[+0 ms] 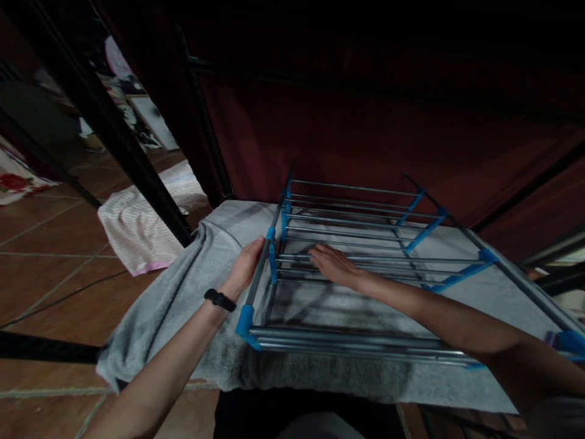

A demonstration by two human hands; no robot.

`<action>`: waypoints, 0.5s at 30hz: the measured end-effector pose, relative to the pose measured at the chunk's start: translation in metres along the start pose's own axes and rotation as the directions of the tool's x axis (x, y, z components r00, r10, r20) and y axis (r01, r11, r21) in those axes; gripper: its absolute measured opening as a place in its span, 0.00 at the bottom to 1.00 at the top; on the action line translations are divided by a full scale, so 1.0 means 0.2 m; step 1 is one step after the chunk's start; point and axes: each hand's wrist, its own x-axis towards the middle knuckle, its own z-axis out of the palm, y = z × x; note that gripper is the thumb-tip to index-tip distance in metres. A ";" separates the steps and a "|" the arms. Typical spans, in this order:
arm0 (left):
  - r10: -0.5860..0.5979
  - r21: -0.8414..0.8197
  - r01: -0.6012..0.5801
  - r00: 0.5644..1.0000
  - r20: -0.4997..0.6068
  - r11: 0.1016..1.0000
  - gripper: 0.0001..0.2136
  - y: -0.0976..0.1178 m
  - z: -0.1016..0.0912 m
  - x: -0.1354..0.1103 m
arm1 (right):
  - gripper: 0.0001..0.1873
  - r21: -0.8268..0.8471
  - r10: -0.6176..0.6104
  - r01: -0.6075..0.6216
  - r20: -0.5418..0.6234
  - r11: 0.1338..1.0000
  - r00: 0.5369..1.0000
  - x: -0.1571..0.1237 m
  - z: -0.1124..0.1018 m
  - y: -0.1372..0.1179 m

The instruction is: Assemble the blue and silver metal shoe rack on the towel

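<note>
A metal rack (351,260) of grey tubes with blue plastic joints, like a clothes drying rack or shelf, lies on a grey blanket (183,311). My left hand (247,262), a black band on its wrist, grips the rack's left side tube beside a blue joint (273,253); some fingertips are hidden behind the tube. My right hand (333,263) reaches over the front tubes into the rack. Its fingers curl down on one of the middle crossbars, close to the left end. The undersides of those fingers are hidden.
A dark red panel (338,134) stands right behind the rack. Dark metal posts (105,134) rise at the left. A striped cloth (132,225) hangs low over the tiled floor (55,262), where a thin cable (64,299) runs. Household clutter (137,110) fills the back left.
</note>
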 end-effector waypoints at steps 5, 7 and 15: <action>-0.102 -0.150 0.117 0.989 0.104 0.982 0.30 0.22 0.07 -0.02 | 0.13 -0.021 0.000 -0.001 -0.047 1.000 0.999 0.01 -0.05 -0.01; -0.085 -0.128 0.098 0.991 0.105 0.987 0.29 0.25 0.08 -0.02 | 0.13 -0.020 0.002 -0.003 -0.057 1.000 0.998 0.01 -0.07 -0.01; 0.002 0.081 -0.008 0.998 0.063 0.997 0.24 0.27 0.08 0.01 | 0.13 -0.003 0.017 -0.017 -0.033 1.000 0.999 0.00 -0.09 -0.02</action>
